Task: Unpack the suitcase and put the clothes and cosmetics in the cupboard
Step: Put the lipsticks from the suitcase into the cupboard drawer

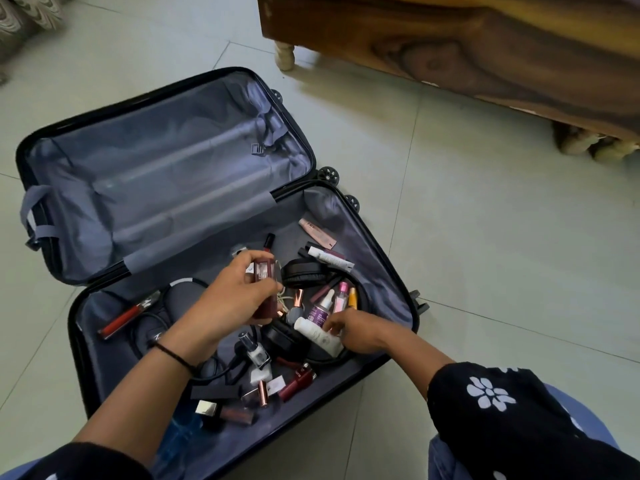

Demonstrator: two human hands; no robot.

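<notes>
Gathering cosmetics [258, 353]: left hand [232, 299] clutching dark red bottles [263, 276], right hand [353, 333] pinching white tube [317, 336]; no clothes in suitcase [173, 168], many cosmetics left.

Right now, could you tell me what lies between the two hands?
Head view: a rose-gold tube, a purple dropper bottle, and the white tube the right hand holds.

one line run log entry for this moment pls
phase: unpacking cosmetics | suitcase: open on floor | left hand: holds maroon tubes | right hand: on white tube, grip unclear
</notes>
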